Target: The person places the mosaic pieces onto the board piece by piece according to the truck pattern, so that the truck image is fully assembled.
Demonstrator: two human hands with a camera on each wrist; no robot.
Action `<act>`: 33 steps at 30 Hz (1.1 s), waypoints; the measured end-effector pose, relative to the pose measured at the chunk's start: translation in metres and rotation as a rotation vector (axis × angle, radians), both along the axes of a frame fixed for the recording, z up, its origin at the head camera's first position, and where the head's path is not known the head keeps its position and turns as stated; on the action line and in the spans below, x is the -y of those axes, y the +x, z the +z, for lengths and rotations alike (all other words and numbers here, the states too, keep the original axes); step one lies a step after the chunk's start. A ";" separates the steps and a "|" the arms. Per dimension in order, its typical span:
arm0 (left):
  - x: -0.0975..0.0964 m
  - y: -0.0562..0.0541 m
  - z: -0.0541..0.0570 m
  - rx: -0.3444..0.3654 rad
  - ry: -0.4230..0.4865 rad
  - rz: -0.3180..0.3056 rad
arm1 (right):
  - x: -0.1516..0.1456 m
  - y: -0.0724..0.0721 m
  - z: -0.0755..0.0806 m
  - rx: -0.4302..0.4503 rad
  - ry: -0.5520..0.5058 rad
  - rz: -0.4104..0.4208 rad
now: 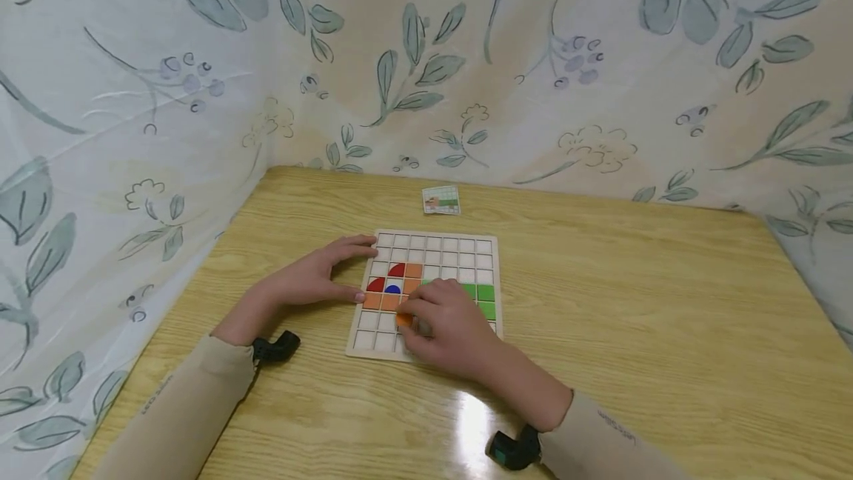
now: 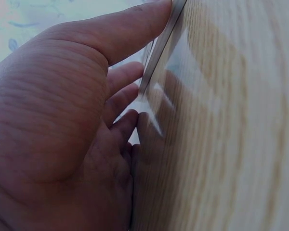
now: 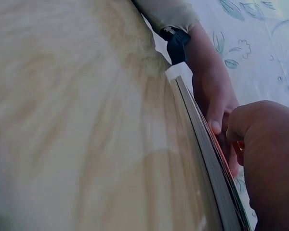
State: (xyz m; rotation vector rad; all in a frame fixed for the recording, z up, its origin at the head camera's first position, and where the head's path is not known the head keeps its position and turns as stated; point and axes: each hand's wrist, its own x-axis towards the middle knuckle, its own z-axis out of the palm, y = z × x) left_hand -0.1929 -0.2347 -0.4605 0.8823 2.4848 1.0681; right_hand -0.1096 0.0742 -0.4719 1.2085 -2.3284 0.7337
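Observation:
A square white grid board lies on the wooden table. My left hand rests at its left edge, thumb and fingertips spread along the rim. Over the lower middle of the grid, my right hand pinches a small orange tile between thumb and fingers; much of the tile is hidden. On the board sit red quarter-round tiles, a blue half-round shape, several light-orange square tiles, and green square tiles at the right, partly covered by the right hand.
Behind the board a small printed card with a coloured grid picture lies on the table. Cloth with a leaf pattern hangs along the table's back and left sides. Black wrist cameras are worn on both forearms.

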 end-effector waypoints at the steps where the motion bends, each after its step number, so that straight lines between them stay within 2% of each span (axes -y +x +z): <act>1: 0.000 0.000 0.000 -0.001 0.000 0.001 | 0.003 0.000 0.001 0.001 0.005 0.002; 6: 0.003 0.001 -0.001 -0.025 -0.013 0.000 | 0.016 -0.001 0.002 -0.007 0.046 0.011; 16: 0.000 0.002 0.004 -0.019 -0.010 -0.002 | 0.023 -0.001 0.007 0.054 0.175 -0.017; 28: 0.003 0.003 0.000 -0.020 -0.021 0.006 | 0.023 -0.001 0.003 0.036 0.159 0.001; 33: 0.004 0.007 0.000 0.002 0.000 0.026 | 0.013 0.001 0.010 0.065 0.163 -0.030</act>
